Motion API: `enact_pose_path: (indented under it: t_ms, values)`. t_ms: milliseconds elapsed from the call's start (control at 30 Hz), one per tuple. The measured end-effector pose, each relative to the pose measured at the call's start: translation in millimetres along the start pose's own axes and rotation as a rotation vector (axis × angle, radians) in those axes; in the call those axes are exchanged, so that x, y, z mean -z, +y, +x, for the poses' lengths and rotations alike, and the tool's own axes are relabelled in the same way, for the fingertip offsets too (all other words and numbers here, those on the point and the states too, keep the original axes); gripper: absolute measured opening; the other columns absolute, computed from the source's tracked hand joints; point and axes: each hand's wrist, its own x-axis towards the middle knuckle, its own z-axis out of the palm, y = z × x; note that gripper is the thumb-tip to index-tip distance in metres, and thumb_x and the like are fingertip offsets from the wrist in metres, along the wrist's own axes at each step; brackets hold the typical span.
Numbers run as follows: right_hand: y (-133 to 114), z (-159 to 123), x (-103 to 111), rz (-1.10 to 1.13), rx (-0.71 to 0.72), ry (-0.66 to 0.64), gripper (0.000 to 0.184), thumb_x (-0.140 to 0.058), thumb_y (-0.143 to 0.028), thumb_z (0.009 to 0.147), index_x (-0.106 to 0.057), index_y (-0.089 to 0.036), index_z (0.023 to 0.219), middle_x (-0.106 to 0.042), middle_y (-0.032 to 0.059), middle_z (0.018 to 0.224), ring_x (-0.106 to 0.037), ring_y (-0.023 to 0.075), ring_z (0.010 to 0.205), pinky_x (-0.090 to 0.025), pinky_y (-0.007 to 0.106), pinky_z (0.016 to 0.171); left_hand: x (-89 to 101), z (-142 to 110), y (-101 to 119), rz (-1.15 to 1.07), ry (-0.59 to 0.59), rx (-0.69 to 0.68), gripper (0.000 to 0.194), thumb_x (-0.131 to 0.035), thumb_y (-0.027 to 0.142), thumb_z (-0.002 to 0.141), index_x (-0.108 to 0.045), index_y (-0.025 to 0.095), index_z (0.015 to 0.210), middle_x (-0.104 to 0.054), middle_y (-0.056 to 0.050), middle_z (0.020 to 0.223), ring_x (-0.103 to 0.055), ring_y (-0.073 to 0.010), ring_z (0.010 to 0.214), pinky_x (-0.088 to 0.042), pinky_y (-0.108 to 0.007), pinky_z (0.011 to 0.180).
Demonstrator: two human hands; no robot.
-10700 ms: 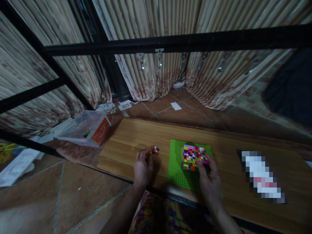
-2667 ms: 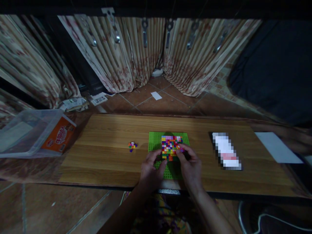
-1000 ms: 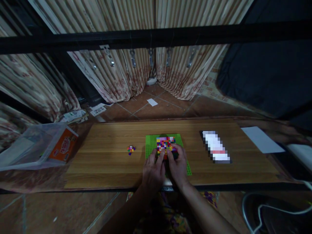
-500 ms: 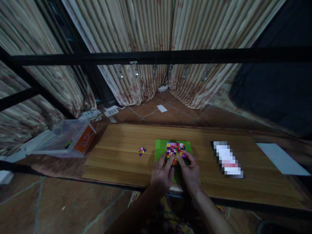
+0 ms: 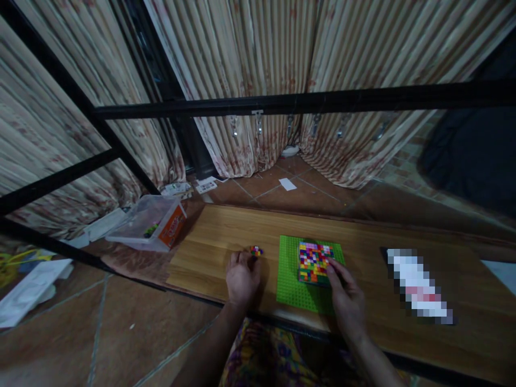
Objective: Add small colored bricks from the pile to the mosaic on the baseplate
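A green studded baseplate point(image 5: 292, 279) lies on the wooden table point(image 5: 209, 242) in front of me. On it sits a square block of small multicoloured bricks point(image 5: 314, 262). My right hand point(image 5: 345, 301) rests on the plate with its fingertips against the block's near right corner. My left hand point(image 5: 241, 277) is on the table to the left, fingers curled, its tips reaching a small heap of loose coloured bricks point(image 5: 256, 250). Whether it holds a brick is hidden.
A clear plastic box point(image 5: 145, 223) with an orange label lies off the table's left end. A blurred flat object point(image 5: 419, 285) and a white sheet point(image 5: 502, 269) lie on the right. A black metal frame bar point(image 5: 306, 101) crosses above. Curtains hang behind.
My left hand has left the brick block and moved left to the small heap of loose bricks. My right hand stays at the block. My view has swung left.
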Motion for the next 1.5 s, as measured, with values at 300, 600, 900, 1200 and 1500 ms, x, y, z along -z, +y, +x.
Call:
enact_pose_path:
  t_ms: [300, 600, 900, 1200, 1500]
  values:
    - [-8.5, -2.4, 3.1, -0.007, 0.033, 0.030, 0.040, -0.062, -0.048, 0.082, -0.069, -0.021, 0.110, -0.067, 0.0094, 0.113, -0.060, 0.0249, 0.107, -0.044, 0.047, 0.098, -1.2, 1.9, 6.0, -0.079, -0.045, -0.014, 0.015, -0.051, 0.020, 0.085, -0.065, 0.018, 0.086, -0.067, -0.009, 0.091, -0.064, -0.0225, 0.087, -0.050, -0.037, 0.081]
    - [-39.5, -54.9, 14.3, -0.235, 0.384, -0.249, 0.025, -0.055, -0.025, 0.090, -0.069, -0.030, 0.110, -0.068, 0.0052, 0.108, -0.061, 0.0223, 0.104, -0.051, 0.039, 0.089, 5.6, -53.0, 56.3, -0.755, -0.466, 0.204, 0.015, -0.059, 0.031, 0.080, -0.067, 0.019, 0.083, -0.068, 0.000, 0.072, -0.064, -0.0146, 0.068, -0.050, -0.023, 0.063]
    - [-40.2, -71.6, 13.5, -0.213, 0.329, -0.390, 0.032, -0.051, -0.020, 0.092, -0.064, -0.032, 0.119, -0.069, 0.0042, 0.102, -0.064, 0.0195, 0.095, -0.055, 0.033, 0.080, -2.8, -59.0, 72.7, -1.078, -0.600, 0.410, 0.021, -0.072, 0.035, 0.068, -0.070, 0.016, 0.077, -0.067, 0.000, 0.066, -0.060, -0.0126, 0.062, -0.051, -0.023, 0.063]
    - [-35.2, -74.9, 18.1, -0.133, 0.199, -0.392, 0.026, -0.053, -0.024, 0.092, -0.068, -0.030, 0.113, -0.068, 0.0040, 0.098, -0.065, 0.0187, 0.093, -0.055, 0.031, 0.079, -4.0, -61.3, 71.5, -1.103, -0.708, 0.483, 0.023, -0.075, 0.035, 0.067, -0.068, 0.015, 0.076, -0.063, 0.001, 0.059, -0.057, -0.0104, 0.056, -0.049, -0.021, 0.059]
    - [-31.3, -75.6, 17.2, -0.175, 0.144, -0.363, 0.022, -0.053, -0.020, 0.090, -0.070, -0.026, 0.104, -0.068, 0.0036, 0.092, -0.064, 0.0173, 0.086, -0.052, 0.028, 0.075, -3.9, -65.1, 72.2, -0.964, -0.678, 0.356, 0.019, -0.068, 0.032, 0.072, -0.073, 0.015, 0.079, -0.065, -0.001, 0.061, -0.058, -0.0133, 0.059, -0.047, -0.023, 0.060]
